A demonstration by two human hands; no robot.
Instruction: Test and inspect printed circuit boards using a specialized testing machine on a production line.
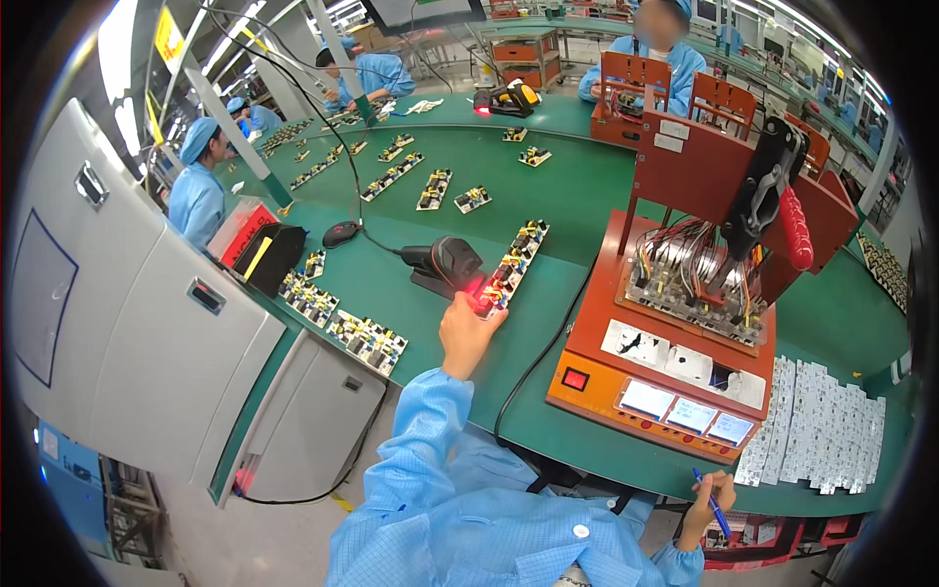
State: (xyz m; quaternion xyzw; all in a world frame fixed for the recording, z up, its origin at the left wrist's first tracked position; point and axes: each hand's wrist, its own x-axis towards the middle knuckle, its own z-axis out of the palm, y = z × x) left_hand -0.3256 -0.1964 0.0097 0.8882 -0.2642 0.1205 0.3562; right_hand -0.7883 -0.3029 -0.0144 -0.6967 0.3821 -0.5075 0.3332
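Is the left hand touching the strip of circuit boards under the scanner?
Touching. In the head view, the left hand fingers close on the near end of the circuit board strip, beside the black scanner.

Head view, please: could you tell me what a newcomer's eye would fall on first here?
Most striking is the orange test fixture at right on the green table, with its tangle of coloured wires and a red-handled clamp lever. At centre, the left hand holds a strip of circuit boards under the red glow of a black barcode scanner. At the lower right, the right hand grips a blue pen.
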